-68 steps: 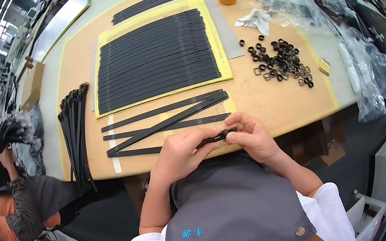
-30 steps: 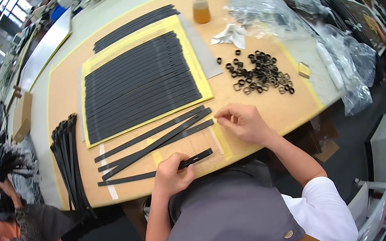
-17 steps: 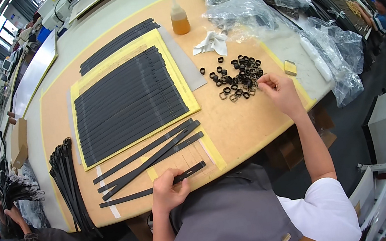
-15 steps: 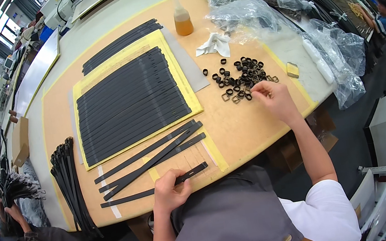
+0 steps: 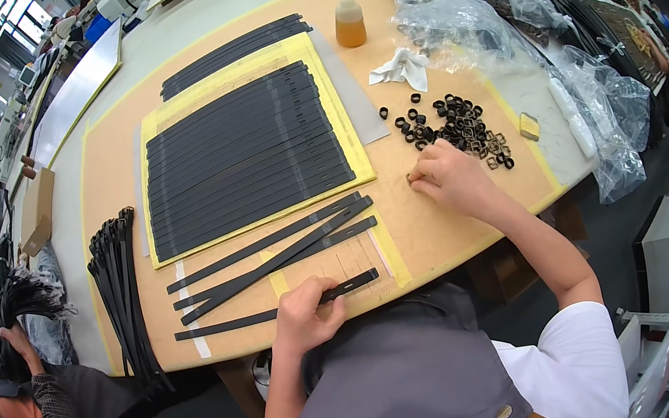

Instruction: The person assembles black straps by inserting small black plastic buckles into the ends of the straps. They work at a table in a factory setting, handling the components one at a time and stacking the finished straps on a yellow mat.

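Near the front edge of the table, my left hand (image 5: 308,313) is closed on a flat black strap (image 5: 235,322), close to its slotted right end. My right hand (image 5: 452,182) is held in a pinch, just left of the pile. Between its fingertips a small metal buckle (image 5: 410,179) barely shows; the fingers hide most of it. Black strap loops (image 5: 458,113) and bronze-coloured square buckles (image 5: 496,142) lie heaped beyond that hand. Several more loose black straps (image 5: 267,244) lie above the held one, one crossing over others.
A yellow-edged board (image 5: 359,173) carries a row of black straps. Buckled straps (image 5: 116,282) hang over the front edge at left. A bottle of amber liquid (image 5: 349,23), white cloth (image 5: 403,69), yellow block (image 5: 528,127) and clear plastic (image 5: 453,17) lie around. A co-worker's hand (image 5: 18,341) holds a bundle.
My right hand has drawn back leftward from the pile, its fingers pinched on a small buckle. My left hand keeps hold of the strap. The whole view has shifted slightly.
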### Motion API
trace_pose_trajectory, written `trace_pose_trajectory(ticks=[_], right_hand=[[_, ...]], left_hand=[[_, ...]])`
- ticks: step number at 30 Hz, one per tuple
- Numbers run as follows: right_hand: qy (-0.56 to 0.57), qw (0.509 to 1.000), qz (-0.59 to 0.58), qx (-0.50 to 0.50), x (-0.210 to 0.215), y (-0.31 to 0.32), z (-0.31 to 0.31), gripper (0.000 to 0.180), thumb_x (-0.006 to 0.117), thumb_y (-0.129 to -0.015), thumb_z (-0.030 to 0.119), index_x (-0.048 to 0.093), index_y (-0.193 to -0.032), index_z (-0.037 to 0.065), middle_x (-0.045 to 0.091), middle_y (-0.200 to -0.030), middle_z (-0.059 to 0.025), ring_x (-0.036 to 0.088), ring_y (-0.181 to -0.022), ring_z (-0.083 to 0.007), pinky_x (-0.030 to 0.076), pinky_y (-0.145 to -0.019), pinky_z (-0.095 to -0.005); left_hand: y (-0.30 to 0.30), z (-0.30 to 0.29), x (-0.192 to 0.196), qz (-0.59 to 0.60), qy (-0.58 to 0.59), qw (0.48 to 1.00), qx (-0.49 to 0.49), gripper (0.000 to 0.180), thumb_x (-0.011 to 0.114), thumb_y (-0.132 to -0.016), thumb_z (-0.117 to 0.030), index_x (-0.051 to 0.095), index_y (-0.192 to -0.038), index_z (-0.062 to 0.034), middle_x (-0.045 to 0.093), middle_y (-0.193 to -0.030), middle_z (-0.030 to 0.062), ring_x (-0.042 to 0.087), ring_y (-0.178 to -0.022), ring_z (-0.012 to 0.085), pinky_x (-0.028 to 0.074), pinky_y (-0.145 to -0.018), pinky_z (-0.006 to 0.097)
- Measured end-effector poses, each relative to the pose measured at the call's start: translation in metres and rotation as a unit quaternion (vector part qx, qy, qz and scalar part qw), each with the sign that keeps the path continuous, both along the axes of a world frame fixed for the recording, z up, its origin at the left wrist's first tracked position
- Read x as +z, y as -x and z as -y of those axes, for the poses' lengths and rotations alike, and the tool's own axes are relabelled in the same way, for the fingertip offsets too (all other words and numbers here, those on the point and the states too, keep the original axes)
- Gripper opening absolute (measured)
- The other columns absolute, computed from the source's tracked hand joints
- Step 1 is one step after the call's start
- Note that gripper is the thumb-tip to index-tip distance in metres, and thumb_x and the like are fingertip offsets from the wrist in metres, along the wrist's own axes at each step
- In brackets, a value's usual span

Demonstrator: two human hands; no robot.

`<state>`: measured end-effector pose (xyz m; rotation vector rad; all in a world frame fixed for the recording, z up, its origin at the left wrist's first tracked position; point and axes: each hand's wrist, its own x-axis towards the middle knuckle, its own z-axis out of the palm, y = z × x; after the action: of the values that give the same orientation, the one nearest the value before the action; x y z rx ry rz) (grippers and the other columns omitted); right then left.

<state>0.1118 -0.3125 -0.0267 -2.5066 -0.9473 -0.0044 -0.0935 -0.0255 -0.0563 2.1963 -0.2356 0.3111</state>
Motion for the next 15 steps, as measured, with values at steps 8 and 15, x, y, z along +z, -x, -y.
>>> trace_pose_trajectory(ticks=[8, 15], right_hand=[[-0.055, 0.992, 0.003, -0.111, 0.002, 0.028, 0.001, 0.019, 0.077, -0.09, 0.019, 0.072, -0.104, 0.007, 0.065, -0.097, -0.0058, 0.06, -0.1, -0.0257, 0.053, -0.085, -0.0391], [-0.124, 0.987, -0.046, -0.09, -0.019, 0.044, -0.016, 0.011, 0.077, -0.087, 0.008, 0.073, -0.097, 0.003, 0.066, -0.091, -0.0088, 0.063, -0.089, -0.0262, 0.053, -0.079, -0.0381]], left_hand=[[-0.001, -0.001, 0.0, 0.002, -0.003, 1.0, -0.017, 0.019, 0.077, -0.078, -0.002, 0.068, -0.094, -0.0005, 0.068, -0.078, 0.0106, 0.069, -0.064, 0.0227, 0.055, -0.057, 0.031], [0.0, -0.005, 0.004, 0.019, 0.008, 1.0, -0.02, 0.022, 0.078, -0.078, -0.005, 0.068, -0.097, -0.0031, 0.069, -0.083, 0.0118, 0.068, -0.068, 0.0281, 0.055, -0.061, 0.034]])
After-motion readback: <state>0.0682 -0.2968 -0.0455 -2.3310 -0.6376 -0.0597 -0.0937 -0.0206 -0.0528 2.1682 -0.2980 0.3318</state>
